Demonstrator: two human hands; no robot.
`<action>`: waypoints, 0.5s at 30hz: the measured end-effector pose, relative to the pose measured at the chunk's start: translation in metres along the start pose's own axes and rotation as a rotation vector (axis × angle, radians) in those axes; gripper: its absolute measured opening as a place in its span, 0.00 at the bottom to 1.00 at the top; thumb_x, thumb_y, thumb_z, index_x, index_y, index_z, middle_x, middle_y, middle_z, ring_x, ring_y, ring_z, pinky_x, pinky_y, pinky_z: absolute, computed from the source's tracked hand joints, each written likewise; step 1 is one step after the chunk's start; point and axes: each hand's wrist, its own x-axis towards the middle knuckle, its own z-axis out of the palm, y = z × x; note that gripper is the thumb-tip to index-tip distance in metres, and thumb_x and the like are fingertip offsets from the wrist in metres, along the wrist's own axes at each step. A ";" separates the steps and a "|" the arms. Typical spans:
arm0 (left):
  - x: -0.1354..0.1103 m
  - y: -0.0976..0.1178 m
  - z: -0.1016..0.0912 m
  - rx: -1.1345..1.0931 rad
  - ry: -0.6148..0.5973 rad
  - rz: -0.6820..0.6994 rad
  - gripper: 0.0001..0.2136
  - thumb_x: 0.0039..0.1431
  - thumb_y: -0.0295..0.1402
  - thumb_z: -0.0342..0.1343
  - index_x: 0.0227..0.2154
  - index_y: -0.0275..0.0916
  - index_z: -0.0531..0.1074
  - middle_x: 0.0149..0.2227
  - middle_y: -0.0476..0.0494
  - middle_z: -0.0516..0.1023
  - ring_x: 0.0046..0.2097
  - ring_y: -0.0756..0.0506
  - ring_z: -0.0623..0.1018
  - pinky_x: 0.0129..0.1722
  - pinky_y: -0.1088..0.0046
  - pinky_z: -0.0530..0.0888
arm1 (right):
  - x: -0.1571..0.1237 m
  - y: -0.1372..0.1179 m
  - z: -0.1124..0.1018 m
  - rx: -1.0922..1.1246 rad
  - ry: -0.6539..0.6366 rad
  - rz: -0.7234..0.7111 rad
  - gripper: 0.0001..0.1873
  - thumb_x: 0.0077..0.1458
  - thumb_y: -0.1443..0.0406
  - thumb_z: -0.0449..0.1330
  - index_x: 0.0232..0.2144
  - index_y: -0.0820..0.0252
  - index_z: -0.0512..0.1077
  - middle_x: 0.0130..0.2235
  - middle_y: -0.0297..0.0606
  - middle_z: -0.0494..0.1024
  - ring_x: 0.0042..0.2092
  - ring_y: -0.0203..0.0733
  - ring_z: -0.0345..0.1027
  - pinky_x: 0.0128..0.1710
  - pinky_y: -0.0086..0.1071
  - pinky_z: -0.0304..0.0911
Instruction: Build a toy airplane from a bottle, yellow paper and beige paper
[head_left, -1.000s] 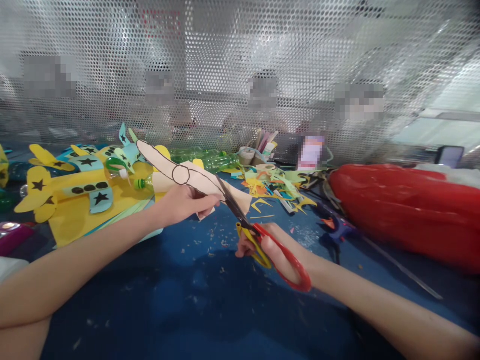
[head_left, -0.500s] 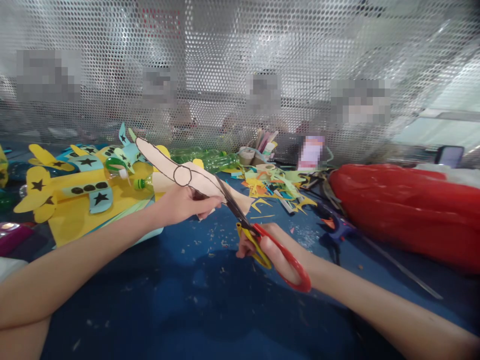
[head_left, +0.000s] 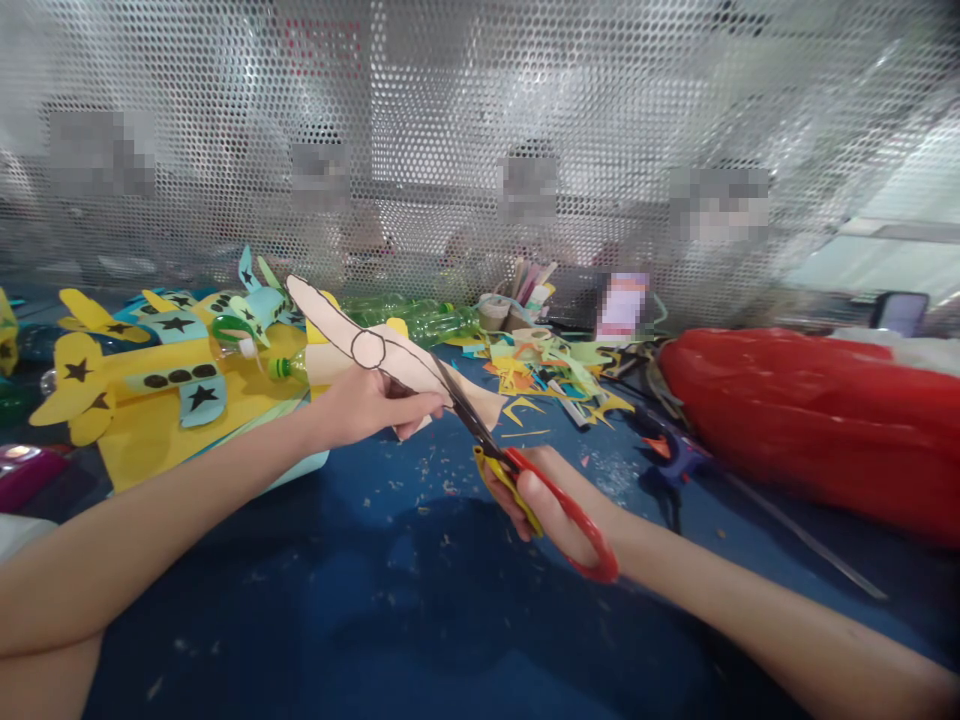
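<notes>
A pale paper propeller cutout, outlined in black with a circle at its middle, is pinched in my left hand above the blue table. My right hand is wrapped round the handles of a pair of scissors, one loop red and the other yellow. The dark blades lie across the right part of the paper, just beyond my left fingertips. An uncut flap of the same paper sticks out to the right of the blades. Some of my left fingers are hidden behind the sheet.
Toy planes of yellow and blue paper stand at the left. Green bottles lie behind the paper. Coloured scraps, a purple glue gun and a red plastic bag are to the right. A perforated metal screen rises behind.
The left blade of the propeller has shifted slightly right and down. My right fingers have drawn closer together and the scissor handles have closed a little.
</notes>
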 end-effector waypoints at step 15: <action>0.002 0.003 -0.001 0.015 -0.011 -0.074 0.16 0.60 0.39 0.54 0.20 0.38 0.69 0.17 0.52 0.69 0.24 0.51 0.72 0.29 0.74 0.72 | 0.000 0.005 0.001 0.020 0.030 0.004 0.37 0.51 0.29 0.38 0.20 0.53 0.54 0.16 0.31 0.60 0.16 0.34 0.54 0.15 0.32 0.53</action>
